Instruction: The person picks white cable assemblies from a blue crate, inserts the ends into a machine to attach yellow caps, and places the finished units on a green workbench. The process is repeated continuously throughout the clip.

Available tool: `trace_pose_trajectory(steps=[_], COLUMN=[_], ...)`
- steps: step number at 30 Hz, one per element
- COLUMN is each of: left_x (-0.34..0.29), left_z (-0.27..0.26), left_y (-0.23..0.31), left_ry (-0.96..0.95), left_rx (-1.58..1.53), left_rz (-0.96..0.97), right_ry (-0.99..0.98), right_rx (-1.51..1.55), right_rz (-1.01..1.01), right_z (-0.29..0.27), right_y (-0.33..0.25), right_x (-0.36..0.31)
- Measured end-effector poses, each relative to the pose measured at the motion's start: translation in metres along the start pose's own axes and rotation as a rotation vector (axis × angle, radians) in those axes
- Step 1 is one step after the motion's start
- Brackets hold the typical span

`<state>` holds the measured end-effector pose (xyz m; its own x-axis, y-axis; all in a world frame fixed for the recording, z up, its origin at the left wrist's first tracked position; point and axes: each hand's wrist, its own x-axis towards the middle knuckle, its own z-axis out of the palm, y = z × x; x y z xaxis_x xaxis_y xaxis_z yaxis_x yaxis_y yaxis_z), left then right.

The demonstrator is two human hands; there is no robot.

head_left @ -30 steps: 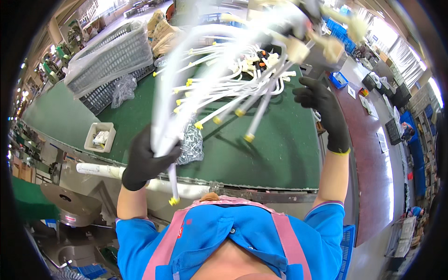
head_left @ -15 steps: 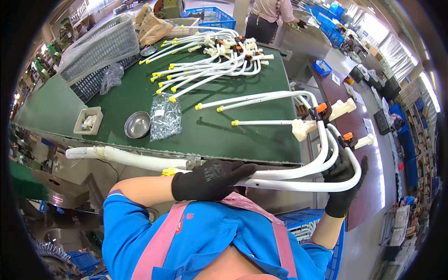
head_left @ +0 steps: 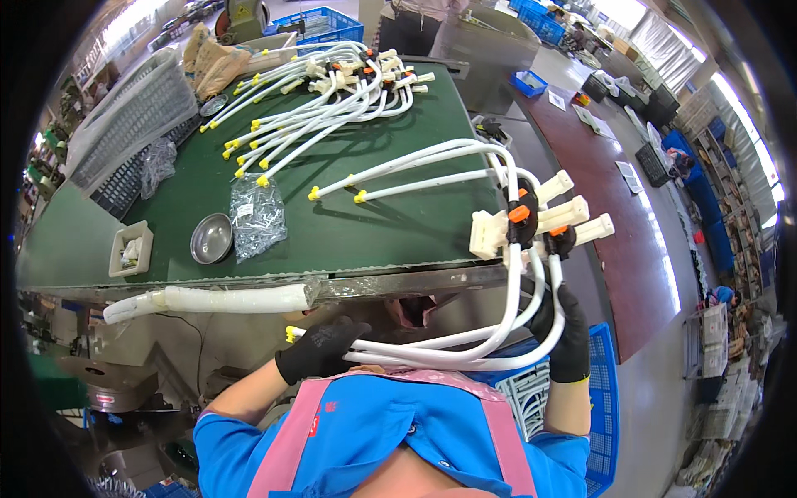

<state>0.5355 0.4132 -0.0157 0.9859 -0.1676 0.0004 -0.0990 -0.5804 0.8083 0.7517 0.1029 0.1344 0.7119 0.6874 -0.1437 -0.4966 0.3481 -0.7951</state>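
Both black-gloved hands hold a bundle of bent white tube frames in front of my chest. My left hand [head_left: 325, 347] is closed around the lower tubes near a yellow end cap [head_left: 291, 334]. My right hand [head_left: 566, 336] grips the curved bends of the white tube frames [head_left: 508, 319]; its fingers are partly hidden behind the tubes. Above it, black joints with orange buttons [head_left: 519, 214] and cream plastic blocks [head_left: 564, 216] sit close together. The upper tubes [head_left: 415, 162] reach out over the green table [head_left: 374, 236], their yellow-capped ends pointing left.
More white tube frames [head_left: 332, 116] lie piled at the table's far side. Left of centre are a bag of screws [head_left: 257, 220], a metal bowl [head_left: 212, 239] and a cream tray [head_left: 130, 249]. A wrapped pipe [head_left: 207, 300] runs along the front edge. Blue crate [head_left: 603, 398] stands at lower right.
The tube frames and both hands have come lower, nearer my body. The joints and cream blocks are now closer together. My view has shifted, so the table appears further left.
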Motion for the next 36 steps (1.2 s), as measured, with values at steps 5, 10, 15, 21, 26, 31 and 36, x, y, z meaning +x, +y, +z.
trace_pose_trajectory(steps=[5,10,15,21,26,31,36], left_x=[-0.018,-0.008,0.020,0.032,0.026,0.016,0.027], left_z=[0.028,0.030,0.006,-0.058,-0.110,-0.157,-0.205], left_y=[-0.022,-0.005,0.018,0.038,0.025,-0.009,-0.059], left_ry=[0.161,0.239,0.365,0.478,0.553,0.582,0.648], left_rx=[0.064,0.004,0.411,0.568,0.750,0.779,0.788], left_rz=[0.052,0.228,0.339,0.297,0.212,0.089,-0.006], right_ry=[0.215,0.281,0.313,0.214,0.085,0.084,-0.068], right_rx=[-0.671,-0.843,-0.700,-0.673,-0.618,-0.610,-0.472], right_rz=[0.035,-0.161,-0.403,-0.609,-0.639,-0.581,-0.461], right_z=[0.027,0.057,0.065,0.060,0.078,0.101,0.113], right_y=[-0.008,-0.029,-0.049,-0.059,-0.044,-0.020,0.001], right_x=[0.008,-0.004,-0.016,0.005,0.068,0.149,0.257])
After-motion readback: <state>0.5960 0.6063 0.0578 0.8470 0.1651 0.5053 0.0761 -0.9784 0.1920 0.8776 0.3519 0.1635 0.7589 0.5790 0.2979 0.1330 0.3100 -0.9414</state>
